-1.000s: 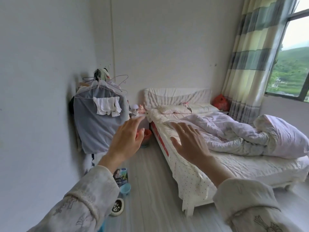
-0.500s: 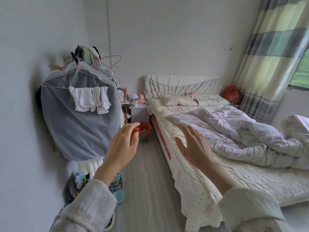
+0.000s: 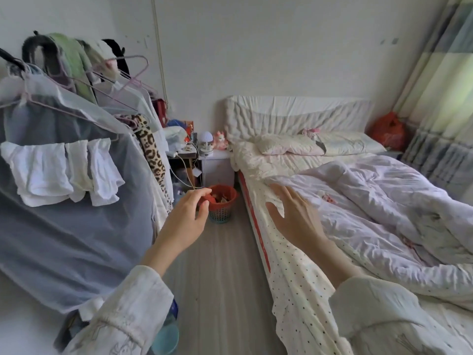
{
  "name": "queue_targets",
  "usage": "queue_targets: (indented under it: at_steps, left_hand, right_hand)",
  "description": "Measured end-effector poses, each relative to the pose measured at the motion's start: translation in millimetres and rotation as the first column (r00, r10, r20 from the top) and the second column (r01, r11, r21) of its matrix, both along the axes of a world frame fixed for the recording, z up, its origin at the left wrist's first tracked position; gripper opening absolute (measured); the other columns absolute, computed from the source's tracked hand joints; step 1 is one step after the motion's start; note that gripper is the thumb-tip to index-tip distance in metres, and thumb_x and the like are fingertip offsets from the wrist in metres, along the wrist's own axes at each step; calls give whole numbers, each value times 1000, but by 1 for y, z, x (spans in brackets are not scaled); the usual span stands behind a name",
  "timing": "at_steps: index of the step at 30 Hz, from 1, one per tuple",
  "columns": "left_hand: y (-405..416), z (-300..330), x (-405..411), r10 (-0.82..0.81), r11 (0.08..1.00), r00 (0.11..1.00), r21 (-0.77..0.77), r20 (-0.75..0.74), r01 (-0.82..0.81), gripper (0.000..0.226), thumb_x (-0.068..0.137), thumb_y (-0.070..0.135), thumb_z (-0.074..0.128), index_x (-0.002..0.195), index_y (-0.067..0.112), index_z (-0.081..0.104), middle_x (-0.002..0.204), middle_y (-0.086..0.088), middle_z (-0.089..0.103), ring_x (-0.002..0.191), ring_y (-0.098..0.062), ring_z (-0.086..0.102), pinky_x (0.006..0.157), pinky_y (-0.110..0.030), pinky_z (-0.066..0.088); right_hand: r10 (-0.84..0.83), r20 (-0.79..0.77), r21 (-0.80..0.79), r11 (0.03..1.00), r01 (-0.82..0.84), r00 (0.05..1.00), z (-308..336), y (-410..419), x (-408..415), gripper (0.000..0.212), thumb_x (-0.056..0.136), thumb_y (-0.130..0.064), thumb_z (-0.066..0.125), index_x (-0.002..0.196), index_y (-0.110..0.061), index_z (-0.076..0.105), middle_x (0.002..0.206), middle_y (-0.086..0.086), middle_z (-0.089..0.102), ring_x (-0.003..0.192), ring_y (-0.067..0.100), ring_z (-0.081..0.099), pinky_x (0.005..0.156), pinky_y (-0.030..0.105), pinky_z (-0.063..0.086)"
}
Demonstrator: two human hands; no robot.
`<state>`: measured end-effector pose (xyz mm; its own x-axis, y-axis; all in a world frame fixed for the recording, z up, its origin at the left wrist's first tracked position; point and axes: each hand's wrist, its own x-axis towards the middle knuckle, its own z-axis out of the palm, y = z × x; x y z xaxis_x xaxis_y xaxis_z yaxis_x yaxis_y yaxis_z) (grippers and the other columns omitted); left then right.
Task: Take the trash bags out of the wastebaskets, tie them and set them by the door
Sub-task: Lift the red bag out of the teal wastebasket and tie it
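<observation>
Our left hand [image 3: 188,221] has its fingers [image 3: 202,194] loosely curled on nothing; our right hand [image 3: 294,216] is spread wide. The red trash bag [image 3: 226,192] sits far off in its wastebasket [image 3: 220,215], between nightstand [image 3: 216,163] and bed [image 3: 332,201]. We judge hasty pulling could spill its heaped litter.

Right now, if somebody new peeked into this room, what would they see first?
Probably the two hands, left hand and right hand, stretched out in the middle, holding nothing. Just past them a small wastebasket with a red bag stands on the floor between the clothes rack and the rumpled bed.
</observation>
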<state>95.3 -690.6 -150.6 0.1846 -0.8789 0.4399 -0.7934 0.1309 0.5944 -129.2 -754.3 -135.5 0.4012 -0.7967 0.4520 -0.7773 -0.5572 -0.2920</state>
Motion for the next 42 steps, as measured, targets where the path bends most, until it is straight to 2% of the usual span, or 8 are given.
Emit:
queue_targets:
  at_steps: [5,11,18,25,29,32,35,42]
  left_hand:
    - [-125,5,23,-11,999,1000,45,22,10,34,94,21,41,128,18,47,131,-2,51,119,-16,50,91,-19,36]
    - [-255,-9,67,33,997,999,73,4,-33,35,95,21,41,129,17,46,130,-2,51,120,-16,49,95,-20,36]
    - [-423,-54,153,43,988,998,148,-52,-35,35,95,24,40,130,22,45,134,4,49,125,-11,45,104,-28,37]
    - [-589,-69,245,52,973,997,226,-49,-40,33,94,18,42,127,16,48,131,-4,52,119,-16,51,102,-31,40]
    - [-672,-85,274,26,959,999,284,-45,-12,33,94,20,42,127,18,48,131,-2,52,120,-14,50,102,-34,41]
    - [-720,-117,292,52,942,997,335,-64,-28,33,94,20,42,127,19,48,128,2,52,115,-13,50,98,-27,39]
    - [-758,-166,309,78,914,994,404,-76,-41,34,94,19,43,127,19,48,129,1,52,119,-14,50,102,-31,40]
    - [-823,-318,345,113,842,990,537,-80,-52,34,92,17,46,125,18,50,130,0,54,120,-16,50,102,-31,38]
  right_hand:
    - [49,37,75,996,-52,998,9,-134,29,44,92,-35,46,134,-22,41,127,3,57,117,23,54,97,39,45]
    - [100,26,132,986,-102,995,-1,-274,78,46,92,-34,47,135,-22,39,130,2,55,116,23,55,95,39,45]
    - [113,-9,185,977,-109,994,-40,-446,164,48,92,-35,45,138,-23,35,132,2,52,118,21,53,96,35,46]
    - [117,-30,316,943,-102,993,-70,-597,245,48,92,-34,46,138,-23,34,133,3,51,120,22,52,100,38,44]
    - [113,-69,369,926,-80,991,-93,-671,272,49,94,-34,44,140,-23,31,135,3,49,120,22,52,101,36,42]
    - [143,-95,408,908,-92,985,-123,-729,292,49,94,-35,44,140,-23,31,134,2,50,119,21,52,99,35,42]
    - [177,-122,447,888,-105,977,-165,-783,313,48,94,-35,43,139,-23,32,130,1,52,117,20,52,96,33,41]
    - [268,-186,571,813,-118,945,-320,-871,359,47,94,-32,44,139,-21,33,132,3,51,120,23,50,96,40,45]
